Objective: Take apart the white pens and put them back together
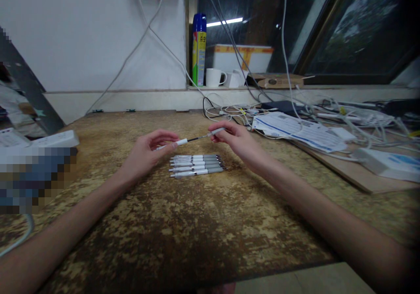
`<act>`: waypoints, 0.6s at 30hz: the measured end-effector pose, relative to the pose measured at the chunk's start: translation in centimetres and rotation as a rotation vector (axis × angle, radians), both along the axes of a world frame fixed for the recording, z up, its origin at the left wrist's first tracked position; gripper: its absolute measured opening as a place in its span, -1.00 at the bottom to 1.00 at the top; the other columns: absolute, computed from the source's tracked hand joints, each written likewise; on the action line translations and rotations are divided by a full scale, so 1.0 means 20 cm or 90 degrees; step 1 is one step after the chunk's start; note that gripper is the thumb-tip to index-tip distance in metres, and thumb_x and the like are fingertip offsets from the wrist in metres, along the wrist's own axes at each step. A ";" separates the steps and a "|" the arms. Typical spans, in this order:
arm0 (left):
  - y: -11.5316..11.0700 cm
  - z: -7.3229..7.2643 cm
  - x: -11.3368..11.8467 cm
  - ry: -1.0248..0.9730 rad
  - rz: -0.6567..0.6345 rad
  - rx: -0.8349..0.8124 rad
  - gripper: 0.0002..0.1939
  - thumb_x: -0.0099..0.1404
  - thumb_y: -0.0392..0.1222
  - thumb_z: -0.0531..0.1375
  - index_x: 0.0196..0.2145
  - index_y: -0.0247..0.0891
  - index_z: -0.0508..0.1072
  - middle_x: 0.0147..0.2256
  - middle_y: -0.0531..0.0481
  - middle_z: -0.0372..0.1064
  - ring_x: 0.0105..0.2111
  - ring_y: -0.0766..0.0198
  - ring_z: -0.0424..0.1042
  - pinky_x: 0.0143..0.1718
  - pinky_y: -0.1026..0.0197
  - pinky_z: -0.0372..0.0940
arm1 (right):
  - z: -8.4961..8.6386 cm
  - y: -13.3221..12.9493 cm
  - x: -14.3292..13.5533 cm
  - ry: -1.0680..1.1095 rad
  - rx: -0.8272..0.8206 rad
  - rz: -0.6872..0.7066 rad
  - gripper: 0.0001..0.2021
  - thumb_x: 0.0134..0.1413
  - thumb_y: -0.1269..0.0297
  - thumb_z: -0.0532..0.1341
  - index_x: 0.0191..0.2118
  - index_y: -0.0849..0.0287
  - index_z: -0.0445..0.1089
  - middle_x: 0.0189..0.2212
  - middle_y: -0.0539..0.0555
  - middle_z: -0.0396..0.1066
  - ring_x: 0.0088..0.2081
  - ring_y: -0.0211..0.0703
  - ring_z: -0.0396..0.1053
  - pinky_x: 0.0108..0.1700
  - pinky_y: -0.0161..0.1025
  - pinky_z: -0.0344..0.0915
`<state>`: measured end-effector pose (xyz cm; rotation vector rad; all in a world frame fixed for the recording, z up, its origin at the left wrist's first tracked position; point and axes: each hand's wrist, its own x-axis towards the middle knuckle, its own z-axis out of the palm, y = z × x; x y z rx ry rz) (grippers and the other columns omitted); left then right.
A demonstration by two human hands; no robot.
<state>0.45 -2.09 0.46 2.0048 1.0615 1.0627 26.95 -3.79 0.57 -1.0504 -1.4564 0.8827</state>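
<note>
A worn wooden table (183,241) fills the lower frame. At centre left, the left hand (156,144) has thumb and fingers closed on a pen's white barrel; right of centre, the right hand (234,136) pinches its grey grip, the other fingers loosely curled. Just below and between them lies a row of pens (197,166). The held pen is in two parts above the table: the white barrel (181,142) sticks out past the left thumb, the grey grip (215,131) points leftward from the right fingertips, and a thin dark refill (193,139) spans the gap. The step looks like handling the parted pen; the next move probably calls for keeping both parts in line. Whether the refill's tip sits inside the grip, I cannot tell.
</note>
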 end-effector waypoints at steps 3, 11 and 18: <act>0.00 0.00 0.00 0.001 0.005 0.000 -0.66 0.30 0.06 0.38 -0.07 -0.18 0.59 -0.05 -0.08 0.60 -0.05 0.09 0.57 0.13 -0.02 0.38 | 0.00 -0.01 -0.01 -0.007 -0.005 0.007 -0.84 0.14 0.37 0.22 -0.19 0.15 0.52 -0.31 0.06 0.51 -0.22 -0.13 0.47 -0.02 -0.10 0.39; -0.01 0.01 0.01 0.000 -0.011 -0.012 -0.64 0.29 0.07 0.38 -0.07 -0.20 0.58 -0.06 -0.10 0.60 -0.07 0.08 0.57 0.11 -0.03 0.40 | 0.00 0.00 0.00 -0.031 0.013 0.005 -0.85 0.13 0.37 0.25 -0.18 0.14 0.52 -0.29 0.07 0.51 -0.22 -0.12 0.45 -0.03 -0.10 0.37; -0.02 0.01 0.01 -0.002 -0.007 -0.024 -0.63 0.29 0.07 0.37 -0.07 -0.21 0.57 -0.05 -0.13 0.60 -0.06 0.07 0.57 0.10 -0.04 0.40 | 0.01 -0.02 -0.02 -0.082 0.033 0.014 -0.87 0.14 0.32 0.29 -0.18 0.13 0.54 -0.17 0.08 0.57 -0.19 -0.12 0.45 -0.04 -0.13 0.33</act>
